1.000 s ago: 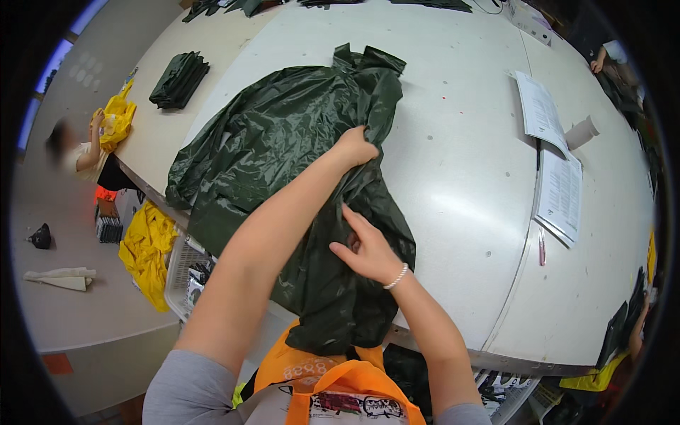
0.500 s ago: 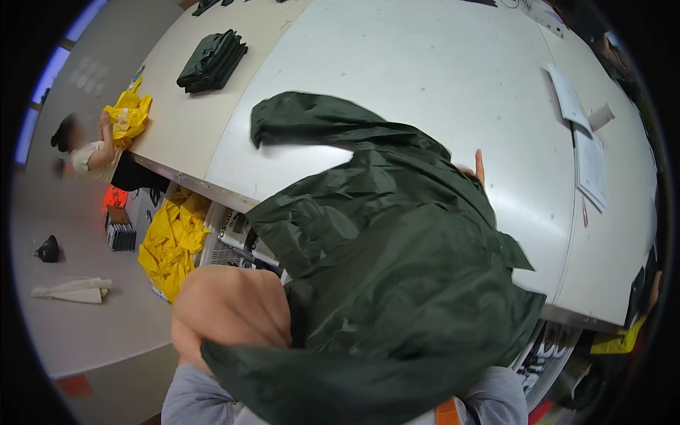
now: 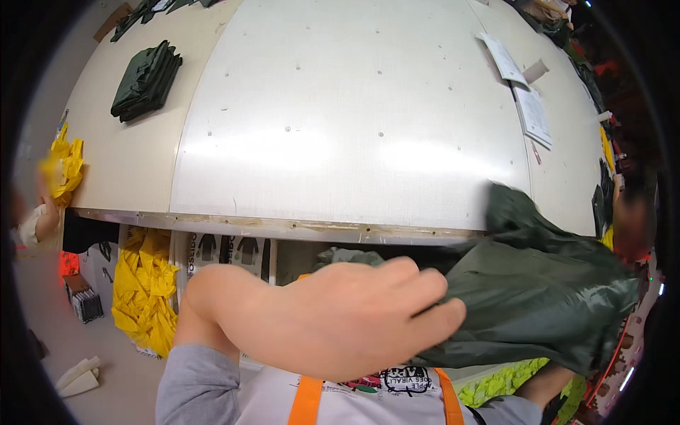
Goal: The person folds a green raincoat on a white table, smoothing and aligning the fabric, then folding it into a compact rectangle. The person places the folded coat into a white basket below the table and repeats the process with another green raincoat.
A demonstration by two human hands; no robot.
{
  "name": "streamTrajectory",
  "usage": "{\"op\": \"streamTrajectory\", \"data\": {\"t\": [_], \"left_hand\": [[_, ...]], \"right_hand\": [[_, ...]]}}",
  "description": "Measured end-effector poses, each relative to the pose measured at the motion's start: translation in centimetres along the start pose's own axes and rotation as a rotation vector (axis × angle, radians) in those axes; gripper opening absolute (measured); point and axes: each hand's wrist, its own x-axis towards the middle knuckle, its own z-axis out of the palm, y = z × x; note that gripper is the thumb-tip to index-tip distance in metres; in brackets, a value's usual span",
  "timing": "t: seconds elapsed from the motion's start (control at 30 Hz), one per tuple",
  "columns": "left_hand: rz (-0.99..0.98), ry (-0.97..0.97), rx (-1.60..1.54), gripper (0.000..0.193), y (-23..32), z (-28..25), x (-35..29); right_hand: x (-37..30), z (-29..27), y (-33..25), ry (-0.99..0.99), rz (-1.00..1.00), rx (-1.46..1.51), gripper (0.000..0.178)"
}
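A dark green, shiny garment hangs bunched at the right, in front of the table's near edge, with one end lying over the tabletop. My left hand reaches across my body, its back toward me. Its fingers are slightly bent and apart, at the left edge of the garment; the thumb is hidden. My right forearm goes up behind the garment, which covers my right hand, so its fingers do not show.
The large white table carries a folded dark green stack and white papers. Yellow material fills a bin below. A person handles a yellow item at the left; another person stands at the right.
The garment has left the middle of the table and swung to the right. My left hand has moved right across my body. The view has turned to the right.
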Motion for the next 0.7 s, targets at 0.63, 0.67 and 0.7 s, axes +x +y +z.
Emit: {"op": "streamTrajectory", "data": {"t": [0.63, 0.67, 0.7], "left_hand": [[-1.481, 1.291, -0.351, 0.043, -11.7, 19.4, -29.0], [-1.567, 1.183, 0.098, 0.055, -13.7, 21.9, -29.9], [-1.740, 1.164, 0.273, 0.074, -14.5, 22.0, -29.0]], "right_hand": [[-23.1, 48.5, -73.3, -0.713, -0.960, 1.233, 0.081], [-27.5, 49.9, -71.0, -0.971, -0.997, 1.088, 0.090], [-30.3, 48.8, -67.5, -1.194, -1.007, 0.968, 0.090]]}}
